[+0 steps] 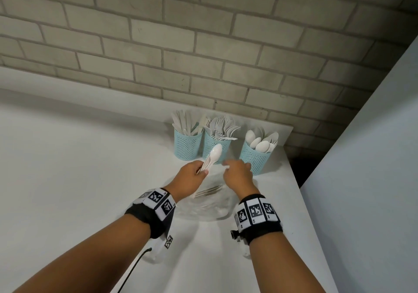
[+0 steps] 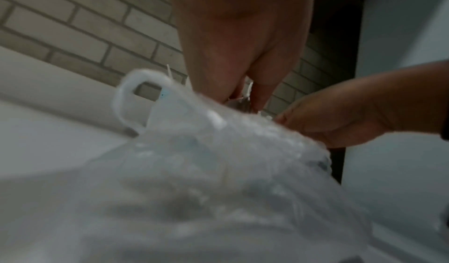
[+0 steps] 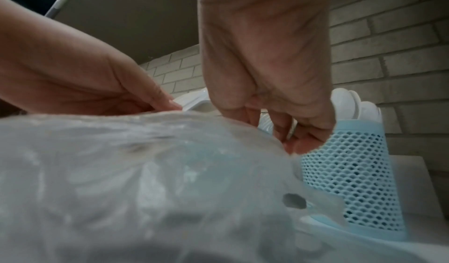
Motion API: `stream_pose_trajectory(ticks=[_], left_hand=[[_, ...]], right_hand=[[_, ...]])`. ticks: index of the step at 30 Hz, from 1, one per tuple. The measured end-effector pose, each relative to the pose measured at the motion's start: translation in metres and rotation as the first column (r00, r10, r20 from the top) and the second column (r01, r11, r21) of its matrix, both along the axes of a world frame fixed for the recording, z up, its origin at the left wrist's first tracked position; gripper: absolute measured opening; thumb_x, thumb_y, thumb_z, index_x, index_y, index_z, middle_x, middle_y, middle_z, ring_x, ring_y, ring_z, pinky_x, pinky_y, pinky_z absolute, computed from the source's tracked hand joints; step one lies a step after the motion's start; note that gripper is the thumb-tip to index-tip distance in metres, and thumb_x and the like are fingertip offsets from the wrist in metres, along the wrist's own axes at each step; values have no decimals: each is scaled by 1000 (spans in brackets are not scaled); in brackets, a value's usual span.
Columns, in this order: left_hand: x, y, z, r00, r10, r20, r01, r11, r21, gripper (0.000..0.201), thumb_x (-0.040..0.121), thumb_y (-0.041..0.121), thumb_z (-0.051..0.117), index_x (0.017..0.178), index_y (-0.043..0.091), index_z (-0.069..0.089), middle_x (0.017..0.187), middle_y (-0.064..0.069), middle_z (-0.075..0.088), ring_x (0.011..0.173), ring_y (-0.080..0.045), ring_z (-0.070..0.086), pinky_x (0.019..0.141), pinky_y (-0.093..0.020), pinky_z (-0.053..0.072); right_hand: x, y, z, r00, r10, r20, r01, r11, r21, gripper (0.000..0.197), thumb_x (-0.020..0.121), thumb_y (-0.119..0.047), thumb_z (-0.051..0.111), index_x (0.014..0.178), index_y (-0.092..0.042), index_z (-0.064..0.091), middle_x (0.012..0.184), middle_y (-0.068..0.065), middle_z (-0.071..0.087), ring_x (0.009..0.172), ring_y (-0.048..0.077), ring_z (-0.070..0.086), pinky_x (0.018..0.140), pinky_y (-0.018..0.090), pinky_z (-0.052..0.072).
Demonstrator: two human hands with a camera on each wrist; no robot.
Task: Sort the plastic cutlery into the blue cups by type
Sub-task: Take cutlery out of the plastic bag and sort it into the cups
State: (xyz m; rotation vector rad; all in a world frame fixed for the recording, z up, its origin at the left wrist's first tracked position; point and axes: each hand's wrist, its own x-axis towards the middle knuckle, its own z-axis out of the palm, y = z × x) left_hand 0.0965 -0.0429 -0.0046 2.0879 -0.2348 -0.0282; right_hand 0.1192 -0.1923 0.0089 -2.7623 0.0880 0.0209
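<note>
— What are the fingers doing?

— The left hand (image 1: 193, 173) has its fingers curled round a small bunch of white plastic spoons (image 1: 211, 157), bowls pointing up toward the middle of the frame. The right hand (image 1: 237, 173) sits just beside it with fingers bent down over the mouth of a clear plastic bag (image 1: 203, 209); in the right wrist view its fingertips (image 3: 301, 142) are curled at the bag's edge, but I cannot tell whether they pinch anything.

— And the bag?

— It lies on the white table (image 1: 79, 168), under both hands, with a few pieces of white cutlery (image 1: 208, 191) showing through it.

— Where are the cups?

— Three blue mesh cups stand in a row above the hands, near the brick wall (image 1: 203, 44). The left cup (image 1: 187, 145) holds knives, the middle cup (image 1: 216, 145) forks, the right cup (image 1: 255, 159) spoons. The held spoons overlap the middle cup in the head view.
</note>
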Motion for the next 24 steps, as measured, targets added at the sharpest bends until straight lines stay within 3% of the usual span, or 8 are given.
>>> stream_pose_trajectory(ticks=[3, 6, 10, 13, 17, 19, 22, 24], left_hand=[[3, -3, 5, 989, -52, -138, 15, 966, -259, 13, 96, 6, 44, 104, 3, 54, 86, -6, 56, 75, -13, 53, 70, -21, 44], [4, -5, 9, 969, -103, -226, -17, 881, -473, 18, 98, 3, 41, 113, 6, 51, 87, -5, 60, 76, -12, 59, 67, -16, 50], [6, -5, 9, 959, -163, -232, 12, 840, -543, 24, 96, 4, 48, 118, 0, 58, 94, -7, 67, 77, -12, 66, 67, -16, 53], [7, -6, 7, 957, -167, -238, -3, 813, -582, 27, 93, 5, 53, 117, -6, 60, 92, -7, 68, 72, -7, 67, 65, -16, 52], [8, -6, 5, 930, -188, -315, -62, 765, -640, 27, 94, 7, 53, 118, -3, 58, 92, -6, 68, 70, -6, 67, 68, -17, 54], [8, -6, 6, 925, -185, -332, -78, 762, -643, 26, 95, 10, 52, 118, 0, 58, 94, -5, 68, 73, -7, 67, 68, -17, 55], [7, -6, 7, 921, -183, -344, -85, 767, -635, 25, 95, 12, 52, 118, 5, 59, 97, -3, 69, 77, -8, 66, 65, -16, 54], [6, -5, 8, 920, -184, -347, -89, 763, -640, 25, 94, 12, 53, 118, 6, 60, 98, -3, 68, 75, -6, 66, 63, -15, 53]], right_hand=[[3, 10, 10, 980, -67, 188, -20, 905, 424, 33, 101, -19, 34, 126, -13, 55, 124, 12, 59, 118, 30, 48, 94, 34, 39], [3, 19, 23, 991, -93, 94, -16, 623, 782, 34, 100, -30, 38, 125, -11, 50, 120, 12, 60, 102, 23, 59, 80, 28, 46], [4, 26, 27, 996, 6, 92, -75, 627, 775, 54, 89, -29, 61, 134, -17, 35, 107, 0, 56, 92, 17, 59, 70, 28, 54], [3, 28, 25, 993, 31, 110, -106, 624, 774, 56, 89, -18, 62, 135, -22, 31, 99, -4, 48, 78, 9, 56, 61, 32, 54], [6, 30, 22, 995, -33, 89, -51, 602, 797, 48, 97, -18, 46, 139, -23, 24, 120, 8, 49, 99, 24, 59, 86, 43, 54], [6, 30, 22, 996, -40, 75, -39, 561, 827, 47, 99, -20, 40, 142, -22, 19, 123, 6, 46, 103, 21, 55, 85, 33, 52], [8, 27, 20, 997, -53, 57, -20, 530, 848, 42, 101, -22, 35, 141, -18, 22, 116, 3, 45, 85, 8, 52, 53, 9, 46], [11, 24, 18, 993, -86, 76, -17, 547, 837, 38, 101, -26, 35, 137, -14, 29, 113, 3, 47, 81, 7, 51, 45, 4, 40]])
